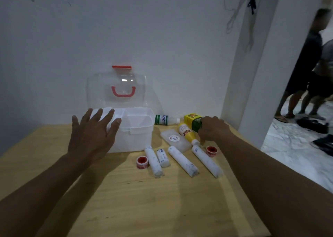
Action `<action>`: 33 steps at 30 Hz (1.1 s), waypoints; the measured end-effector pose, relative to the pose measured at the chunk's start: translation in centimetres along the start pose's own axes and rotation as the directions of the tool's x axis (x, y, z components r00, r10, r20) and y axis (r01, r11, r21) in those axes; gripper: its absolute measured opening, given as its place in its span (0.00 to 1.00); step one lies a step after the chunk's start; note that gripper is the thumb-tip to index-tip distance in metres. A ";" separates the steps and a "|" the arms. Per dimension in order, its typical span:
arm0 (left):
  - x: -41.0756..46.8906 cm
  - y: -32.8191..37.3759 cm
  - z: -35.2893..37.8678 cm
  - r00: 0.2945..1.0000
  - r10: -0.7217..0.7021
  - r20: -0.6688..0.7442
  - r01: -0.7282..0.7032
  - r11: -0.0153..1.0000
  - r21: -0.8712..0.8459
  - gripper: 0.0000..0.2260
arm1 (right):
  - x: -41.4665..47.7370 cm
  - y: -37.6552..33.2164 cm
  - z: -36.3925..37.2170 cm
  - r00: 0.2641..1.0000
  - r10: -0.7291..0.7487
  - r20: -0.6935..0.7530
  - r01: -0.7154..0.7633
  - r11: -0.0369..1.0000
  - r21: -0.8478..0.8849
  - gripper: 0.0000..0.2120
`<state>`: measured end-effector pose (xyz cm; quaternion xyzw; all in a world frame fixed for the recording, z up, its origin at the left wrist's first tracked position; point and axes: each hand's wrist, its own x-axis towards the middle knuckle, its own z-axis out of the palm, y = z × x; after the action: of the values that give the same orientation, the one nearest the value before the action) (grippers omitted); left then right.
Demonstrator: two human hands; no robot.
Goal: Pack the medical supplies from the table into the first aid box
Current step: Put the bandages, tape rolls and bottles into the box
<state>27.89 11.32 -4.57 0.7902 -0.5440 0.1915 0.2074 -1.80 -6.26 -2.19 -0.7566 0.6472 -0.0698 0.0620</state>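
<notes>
The translucent white first aid box [138, 139] stands open on the wooden table [126, 200], its clear lid with a red handle leaning back against the wall. My left hand [93, 134] hovers open, fingers spread, over the box's left front corner. My right hand [212, 129] is closed around a green and yellow box [193, 119] at the back right. Beside it lie a yellow bottle [186, 132], a white bottle with a green label [164, 119] and a flat clear pouch [174, 140]. Several white bandage rolls [182, 161] and two red tape rolls [142, 162] lie in front.
The table stands against a white wall, and its right edge runs close past my right arm. A white pillar [261, 65] rises at the right. Beyond it, people [310, 65] stand on a marble floor with dark shoes scattered about.
</notes>
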 end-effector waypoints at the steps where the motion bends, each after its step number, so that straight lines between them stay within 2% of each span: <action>1: 0.0 0.0 0.0 1.000 0.003 -0.006 -0.003 1.000 -0.008 0.36 | 0.4 0.4 0.2 1.000 0.007 0.026 -0.007 1.000 -0.007 0.30; 3: 0.0 0.0 0.0 1.000 0.006 -0.013 -0.006 1.000 -0.017 0.36 | 1.3 1.1 0.7 0.999 -0.017 0.027 0.018 1.000 -0.015 0.36; 8: -0.1 0.0 -0.3 0.999 -0.019 -0.047 0.013 0.991 -0.135 0.34 | 1.0 1.3 0.1 0.988 -0.078 -0.135 0.086 0.994 0.060 0.24; 11: -0.2 -0.4 -0.8 0.995 -0.079 -0.062 0.064 0.976 -0.208 0.32 | 0.3 0.6 -1.7 0.973 -0.109 -0.205 0.138 0.982 0.131 0.24; 14: -0.3 -1.4 -0.9 0.995 -0.100 -0.004 0.098 0.977 -0.187 0.33 | -1.1 -0.6 -4.5 0.953 -0.133 -0.272 0.191 0.962 0.198 0.28; 18: -0.4 -1.8 -0.9 0.993 -0.101 0.063 0.113 0.968 -0.225 0.34 | -3.2 -2.8 -7.8 0.913 -0.197 -0.356 0.286 0.933 0.217 0.19; 21: -0.4 -1.6 -0.9 0.992 -0.103 0.069 0.117 0.966 -0.230 0.34 | -4.4 -4.9 -9.4 0.879 -0.272 -0.391 0.372 0.905 0.208 0.19; 26: -0.6 -1.6 -0.7 0.991 -0.118 0.059 0.129 0.956 -0.262 0.33 | -5.3 -9.5 -9.9 0.839 -0.434 -0.329 0.505 0.846 0.170 0.20; 33: -0.5 -1.7 -0.5 0.991 -0.122 0.048 0.130 0.956 -0.264 0.31 | -4.1 -15.2 -7.6 0.848 -0.525 -0.073 0.529 0.847 0.052 0.19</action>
<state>29.28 12.55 -4.66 0.7912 -0.5164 0.0906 0.3148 10.96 0.10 7.96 -0.9001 0.4137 -0.1278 0.0487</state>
